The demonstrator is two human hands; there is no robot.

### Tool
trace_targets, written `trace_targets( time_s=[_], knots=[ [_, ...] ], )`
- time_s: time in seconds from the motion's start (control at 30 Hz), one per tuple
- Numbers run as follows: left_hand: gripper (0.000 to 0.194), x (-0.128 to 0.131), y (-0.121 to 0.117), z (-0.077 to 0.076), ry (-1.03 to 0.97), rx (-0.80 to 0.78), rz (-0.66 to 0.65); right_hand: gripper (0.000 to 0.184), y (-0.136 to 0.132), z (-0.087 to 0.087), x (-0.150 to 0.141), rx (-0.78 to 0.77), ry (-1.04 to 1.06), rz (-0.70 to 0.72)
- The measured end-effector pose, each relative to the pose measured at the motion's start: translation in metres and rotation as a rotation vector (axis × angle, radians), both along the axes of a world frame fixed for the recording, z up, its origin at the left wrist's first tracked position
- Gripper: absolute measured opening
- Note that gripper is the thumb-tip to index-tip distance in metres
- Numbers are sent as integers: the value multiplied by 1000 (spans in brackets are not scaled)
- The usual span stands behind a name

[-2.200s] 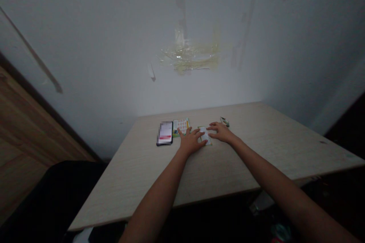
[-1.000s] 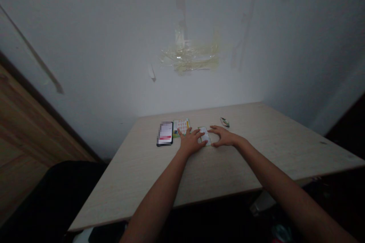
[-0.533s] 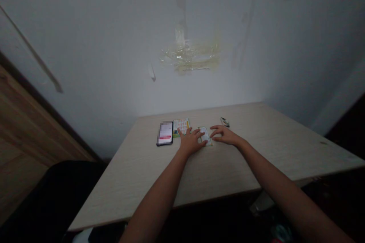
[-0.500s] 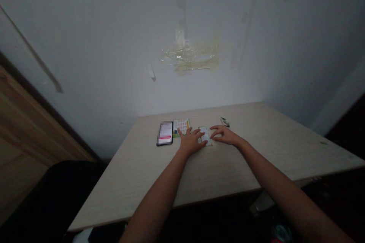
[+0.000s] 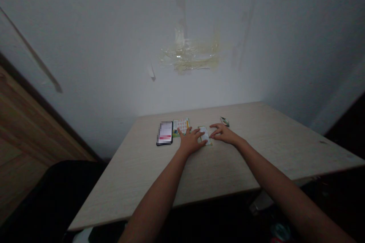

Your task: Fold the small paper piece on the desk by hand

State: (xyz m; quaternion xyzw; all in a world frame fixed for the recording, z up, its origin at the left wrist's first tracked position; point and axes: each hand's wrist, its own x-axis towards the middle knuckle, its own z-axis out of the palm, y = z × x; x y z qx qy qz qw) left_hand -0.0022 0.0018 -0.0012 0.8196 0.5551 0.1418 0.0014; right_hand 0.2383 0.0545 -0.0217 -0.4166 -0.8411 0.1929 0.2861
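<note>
My left hand (image 5: 190,142) lies spread on the table. Its thumb and some fingertips rest on a small white card with printed text and a greenish edge (image 5: 205,136). Other fingers reach the lower edge of a colourful printed leaflet (image 5: 181,124), partly covering it. My right hand (image 5: 224,134) is just right of the card, fingers bent and somewhat apart, with fingertips at or very near the card's right edge. Nothing shows in its grasp. Beyond that hand lies a small folded piece of green and white paper (image 5: 224,121).
A phone with a lit, pixelated screen (image 5: 165,133) lies left of the leaflet. The pale wooden table (image 5: 228,171) meets a wall with old clear tape (image 5: 188,59). A dark object (image 5: 71,182) stands left of the table, beside wooden panelling (image 5: 25,129).
My right hand's fingers moved off the card, spread wide at its right edge, then drew closer together there. The left hand, card, leaflet and phone have stayed in place.
</note>
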Motion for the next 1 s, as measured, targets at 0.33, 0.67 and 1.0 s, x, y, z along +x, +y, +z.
trace_targets(
  time_s=[0.33,0.67,1.0],
  knots=[
    [51,0,-1,4,7,-25,-13,39,6,-2,-6,-38,50,-103],
    [50,0,0,1,6,-7,-9,20,16,-6,-11,55,-15,-201],
    [51,1,-2,5,20,-23,-16,24,18,-6,-18,98,-126,-285]
  ],
)
